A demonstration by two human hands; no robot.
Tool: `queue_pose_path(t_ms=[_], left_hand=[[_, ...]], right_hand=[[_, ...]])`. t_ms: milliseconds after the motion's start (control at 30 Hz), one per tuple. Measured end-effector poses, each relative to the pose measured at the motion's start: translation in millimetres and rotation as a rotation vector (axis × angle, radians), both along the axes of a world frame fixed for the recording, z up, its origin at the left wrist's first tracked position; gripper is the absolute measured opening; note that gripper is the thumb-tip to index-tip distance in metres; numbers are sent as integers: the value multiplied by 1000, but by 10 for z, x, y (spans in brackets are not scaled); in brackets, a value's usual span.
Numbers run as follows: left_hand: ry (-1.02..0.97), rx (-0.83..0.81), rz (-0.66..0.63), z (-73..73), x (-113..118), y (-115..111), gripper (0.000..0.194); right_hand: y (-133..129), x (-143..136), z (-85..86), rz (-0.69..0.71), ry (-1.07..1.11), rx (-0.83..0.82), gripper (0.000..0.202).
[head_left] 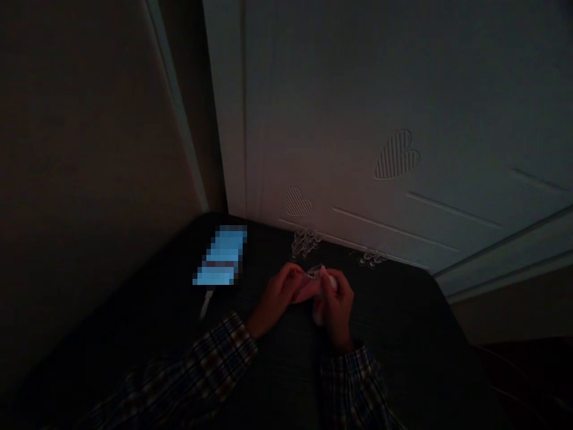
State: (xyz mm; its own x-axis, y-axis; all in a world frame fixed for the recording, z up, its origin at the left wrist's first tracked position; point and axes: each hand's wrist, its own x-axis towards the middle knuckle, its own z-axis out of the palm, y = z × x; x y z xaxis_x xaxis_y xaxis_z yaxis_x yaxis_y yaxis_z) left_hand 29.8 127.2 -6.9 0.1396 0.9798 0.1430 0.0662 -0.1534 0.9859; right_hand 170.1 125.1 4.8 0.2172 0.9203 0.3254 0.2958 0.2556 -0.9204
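Observation:
In the dim head view, my left hand is closed, its fingertips pinching one side of a thin pinkish piece, perhaps cloth or film. My right hand grips the other side, fingers curled. A small shiny looped item shows at the top between the fingertips; its kind cannot be made out. Something white shows beneath my right fingers, partly hidden. Just beyond my hands lies a cluster of shiny looped pieces, and a smaller cluster lies to the right.
A lit phone with a white cable lies left of my hands on the dark tabletop. A white panel with raised hearts stands along the table's far edge. A wall borders the left side.

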Motion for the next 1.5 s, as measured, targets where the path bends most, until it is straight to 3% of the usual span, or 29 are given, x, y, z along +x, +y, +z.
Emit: queue_pose_path(t_ms=[200, 667, 1100, 1233, 1400, 1500], left_hand=[[109, 140, 50, -73, 5, 50, 20], [60, 3, -5, -47, -11, 43, 28], [32, -10, 43, -98, -13, 68, 27], [9, -2, 64, -53, -10, 32, 22], [-36, 16, 1, -31, 9, 4, 35], [5, 51, -1, -36, 11, 8, 32]], right_hand=[[-5, -14, -9, 9, -22, -15, 22], [-27, -12, 21, 32, -112, 38, 20], [-48, -30, 0, 93, -113, 53, 18], [-26, -20, -12, 67, -61, 3, 21], [27, 16, -42, 35, 96, -64, 23], [44, 29, -40, 42, 168, -94, 23]])
